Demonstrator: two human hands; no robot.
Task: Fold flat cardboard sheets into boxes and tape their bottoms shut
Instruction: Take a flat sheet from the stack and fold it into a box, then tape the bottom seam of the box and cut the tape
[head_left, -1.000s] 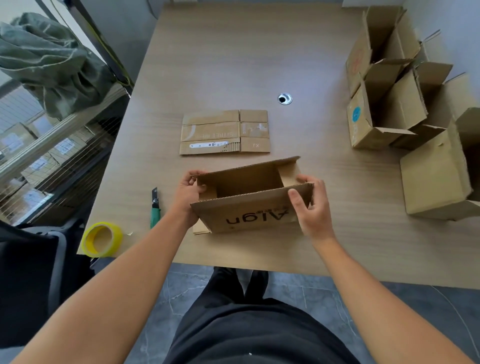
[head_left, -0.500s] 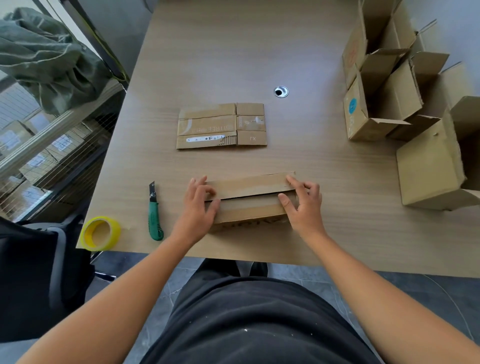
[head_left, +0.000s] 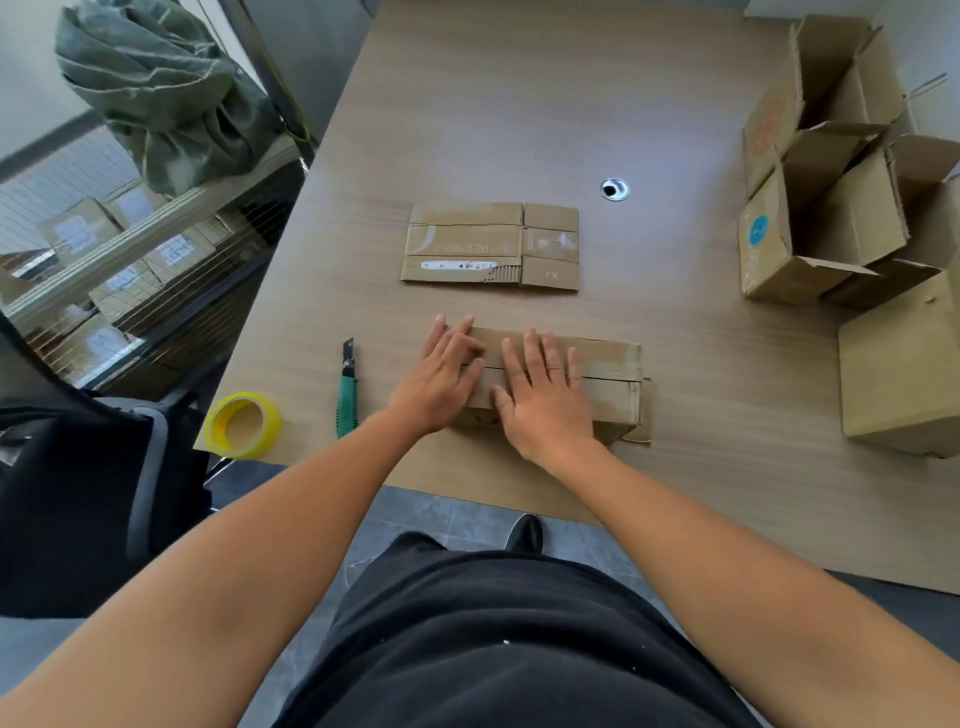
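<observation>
A brown cardboard box stands near the table's front edge with its two long flaps folded down and meeting in a seam. My left hand lies flat on the flaps at the box's left end, fingers straight. My right hand presses flat beside it, left of the box's middle. A flat cardboard sheet lies farther back on the table. A yellow tape roll sits at the table's front left corner.
A green utility knife lies between the tape and the box. Several open folded boxes crowd the table's right side. A cable hole is behind the flat sheet. A dark chair stands left of the table.
The open box was turned over and its flaps folded shut. Both hands went from gripping its ends to lying flat on the flaps, and my right hand slid left toward my left hand.
</observation>
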